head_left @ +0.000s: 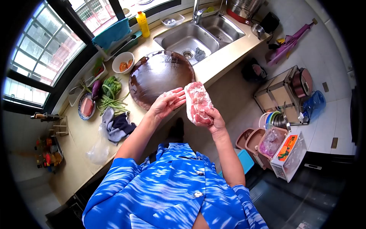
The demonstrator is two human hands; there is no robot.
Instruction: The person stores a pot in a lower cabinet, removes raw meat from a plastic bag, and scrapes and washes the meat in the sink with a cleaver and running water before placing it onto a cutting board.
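Observation:
A slab of raw pink meat with a pale fatty edge [198,103] is held up near the counter's front edge. My right hand [216,121] grips its lower right end, thumb over the face. To the left of the meat, my left hand [167,102] has its palm turned up and its fingers stretched toward the slab's edge. Behind my left hand lies a large round dark board [162,76], wet and shiny, on the counter.
Along the counter [82,152] are a white bowl of orange food [123,63], green vegetables [111,87], an eggplant [97,89], a plate with pink meat [87,107] and cloths [116,125]. A double sink [190,38] is behind; bins [253,143] stand at right.

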